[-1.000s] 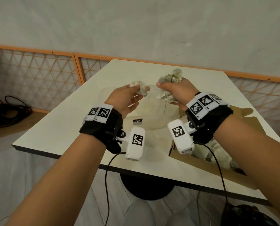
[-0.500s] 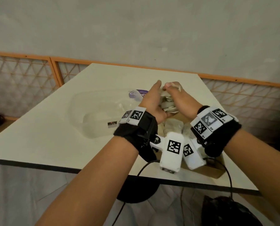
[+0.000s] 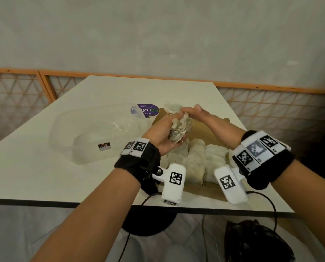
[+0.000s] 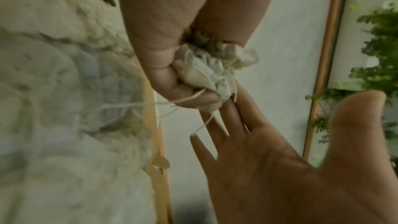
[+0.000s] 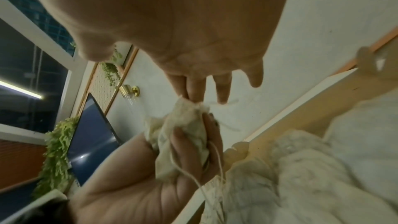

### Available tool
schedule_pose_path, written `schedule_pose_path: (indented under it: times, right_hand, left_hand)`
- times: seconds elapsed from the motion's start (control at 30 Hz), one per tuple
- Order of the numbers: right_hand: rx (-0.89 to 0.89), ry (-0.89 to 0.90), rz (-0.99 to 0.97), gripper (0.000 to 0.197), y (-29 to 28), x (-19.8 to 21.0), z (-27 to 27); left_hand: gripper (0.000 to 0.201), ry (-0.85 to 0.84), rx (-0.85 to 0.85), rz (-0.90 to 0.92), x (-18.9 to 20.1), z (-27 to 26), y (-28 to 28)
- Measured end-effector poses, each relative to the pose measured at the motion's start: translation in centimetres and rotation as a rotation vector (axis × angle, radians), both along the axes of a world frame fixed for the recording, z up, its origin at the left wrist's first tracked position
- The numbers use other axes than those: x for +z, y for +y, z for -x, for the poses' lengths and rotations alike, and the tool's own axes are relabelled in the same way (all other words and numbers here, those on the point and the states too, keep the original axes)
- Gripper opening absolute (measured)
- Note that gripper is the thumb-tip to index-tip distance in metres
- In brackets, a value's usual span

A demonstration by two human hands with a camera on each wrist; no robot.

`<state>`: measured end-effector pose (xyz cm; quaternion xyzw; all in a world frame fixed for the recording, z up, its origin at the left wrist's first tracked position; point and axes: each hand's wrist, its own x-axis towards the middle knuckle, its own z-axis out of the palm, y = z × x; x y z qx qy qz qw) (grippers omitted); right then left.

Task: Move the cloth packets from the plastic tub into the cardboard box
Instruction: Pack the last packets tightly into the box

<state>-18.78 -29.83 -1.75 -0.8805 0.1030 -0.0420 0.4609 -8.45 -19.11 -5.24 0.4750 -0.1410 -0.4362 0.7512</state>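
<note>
Gripping a crumpled, off-white cloth packet [image 3: 178, 127] with trailing strings: left hand [image 3: 164, 134]; right hand [image 3: 212, 120] flat-fingered.

From my feed: the plastic tub [image 3: 93, 133] sits on the bench [image 3: 44, 174], left of the cardboard box [image 3: 210, 137], the two just beside each other. Cloth packets [image 3: 195, 159] lie side by side in the box. Both my hands are above the box, left hand [image 3: 163, 133] and right hand [image 3: 209, 120], with one cloth packet [image 3: 178, 127] between them.
</note>
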Motion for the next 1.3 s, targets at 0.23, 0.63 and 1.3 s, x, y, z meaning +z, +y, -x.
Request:
schedule_pose_path:
  times: [0.23,0.63,1.3]
  right_hand:
    - [-0.402,-0.125,0.096,0.05,-1.7,-5.7,6.7]
    - [-0.51,-0.111,-0.432,0.025,-2.7,-10.1,6.0]
    - [-0.454,-0.425,-0.814,0.021,-0.6,-6.9,3.2]
  left_hand:
    - [0.006,-0.156,-0.051,-0.057,-2.2,-0.3,1.3]
    - [0.013,-0.086,-0.151,0.005,-3.4,1.2,0.8]
    - [0.022,-0.115,-0.135,-0.028,-3.1,1.5,0.8]
